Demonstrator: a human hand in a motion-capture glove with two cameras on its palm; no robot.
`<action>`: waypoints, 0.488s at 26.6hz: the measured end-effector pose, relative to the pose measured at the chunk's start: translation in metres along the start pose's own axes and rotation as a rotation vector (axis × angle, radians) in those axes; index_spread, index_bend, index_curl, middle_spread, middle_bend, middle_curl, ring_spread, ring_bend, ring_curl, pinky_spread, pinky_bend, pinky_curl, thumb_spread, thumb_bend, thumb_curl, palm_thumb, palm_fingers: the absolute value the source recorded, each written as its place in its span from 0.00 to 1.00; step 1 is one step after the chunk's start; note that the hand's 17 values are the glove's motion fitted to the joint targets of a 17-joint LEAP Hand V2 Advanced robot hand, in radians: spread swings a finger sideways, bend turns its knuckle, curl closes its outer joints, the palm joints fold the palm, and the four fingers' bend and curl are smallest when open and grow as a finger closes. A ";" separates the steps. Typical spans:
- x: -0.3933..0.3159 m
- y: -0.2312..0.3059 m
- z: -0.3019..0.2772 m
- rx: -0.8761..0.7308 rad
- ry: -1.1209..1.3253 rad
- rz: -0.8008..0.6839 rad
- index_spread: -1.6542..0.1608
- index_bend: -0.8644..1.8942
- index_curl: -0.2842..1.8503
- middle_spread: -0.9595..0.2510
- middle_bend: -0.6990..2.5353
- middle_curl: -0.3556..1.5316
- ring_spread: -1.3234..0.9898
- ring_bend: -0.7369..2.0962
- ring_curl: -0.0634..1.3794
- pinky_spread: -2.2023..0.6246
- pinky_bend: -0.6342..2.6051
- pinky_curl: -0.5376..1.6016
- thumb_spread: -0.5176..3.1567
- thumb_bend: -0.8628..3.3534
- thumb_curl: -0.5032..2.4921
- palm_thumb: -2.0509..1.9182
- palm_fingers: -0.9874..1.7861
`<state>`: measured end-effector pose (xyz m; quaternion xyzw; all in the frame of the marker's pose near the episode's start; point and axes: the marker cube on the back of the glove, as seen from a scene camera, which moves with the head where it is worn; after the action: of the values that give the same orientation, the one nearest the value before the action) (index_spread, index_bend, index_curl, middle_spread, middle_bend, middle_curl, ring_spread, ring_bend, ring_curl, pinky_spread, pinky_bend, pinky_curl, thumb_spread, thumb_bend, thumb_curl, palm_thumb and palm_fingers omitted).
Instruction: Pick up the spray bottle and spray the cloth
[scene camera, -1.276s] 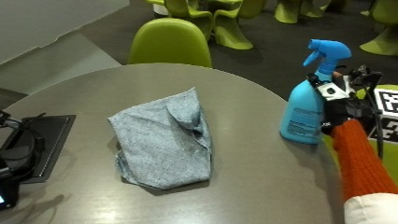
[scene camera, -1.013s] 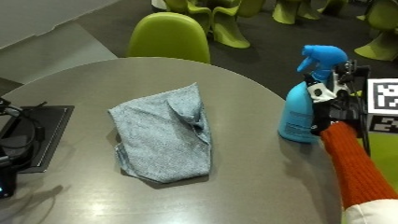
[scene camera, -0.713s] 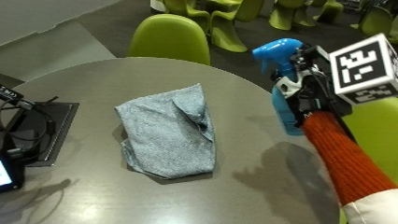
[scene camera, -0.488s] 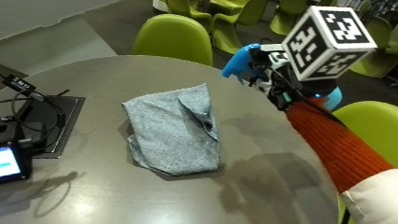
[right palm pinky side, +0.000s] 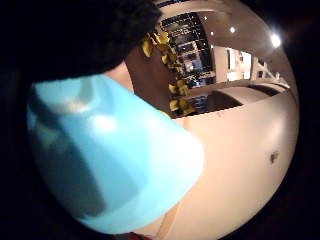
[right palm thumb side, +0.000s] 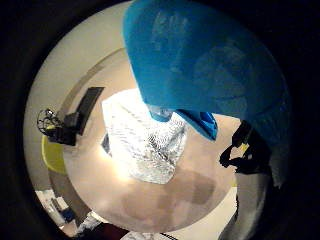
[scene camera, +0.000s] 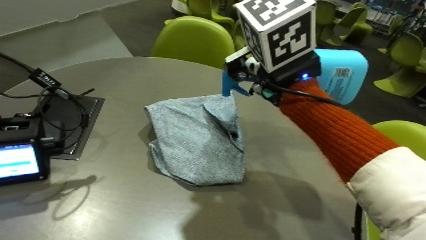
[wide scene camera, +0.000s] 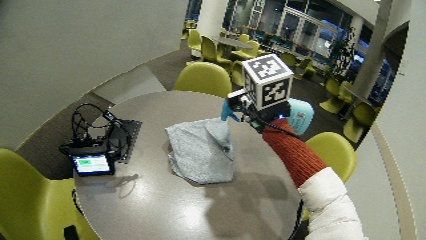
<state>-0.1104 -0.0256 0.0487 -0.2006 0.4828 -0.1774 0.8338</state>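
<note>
Clearly the right hand (scene camera: 266, 85), grip wrapped round the spray bottle (scene camera: 336, 75), holds it tilted above the cloth (scene camera: 196, 140) on the worktop (scene camera: 133, 200)

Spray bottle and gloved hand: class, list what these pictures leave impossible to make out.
- Right hand: the marker cube hides its fingers in both outside views.
- Spray bottle: only nozzle and base show; its label is too small to read.
- Cloth: dampness cannot be told.
- Palm views: the bottle blocks much.

The blue plastic spray bottle (scene camera: 336, 75) looked smooth and kinda glossy, the crumpled grey cloth (scene camera: 196, 140) was woven and matt, and the round grey table (scene camera: 120, 200) had a dull satin finish.
</note>
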 end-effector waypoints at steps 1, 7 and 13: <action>-0.002 -0.002 -0.002 -0.005 0.018 -0.008 0.80 0.44 0.33 0.74 0.39 0.40 0.51 0.45 0.31 0.79 0.24 0.35 0.36 0.28 0.31 0.75 0.68; -0.006 -0.004 -0.003 -0.039 0.033 -0.016 0.80 0.43 0.34 0.74 0.38 0.41 0.51 0.44 0.32 0.79 0.24 0.36 0.36 0.27 0.33 0.76 0.68; -0.002 -0.002 0.004 -0.074 -0.032 0.007 0.80 0.42 0.35 0.74 0.38 0.42 0.50 0.44 0.33 0.78 0.24 0.36 0.36 0.26 0.34 0.76 0.68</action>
<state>-0.1083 -0.0256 0.0531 -0.2324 0.4763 -0.1534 0.8340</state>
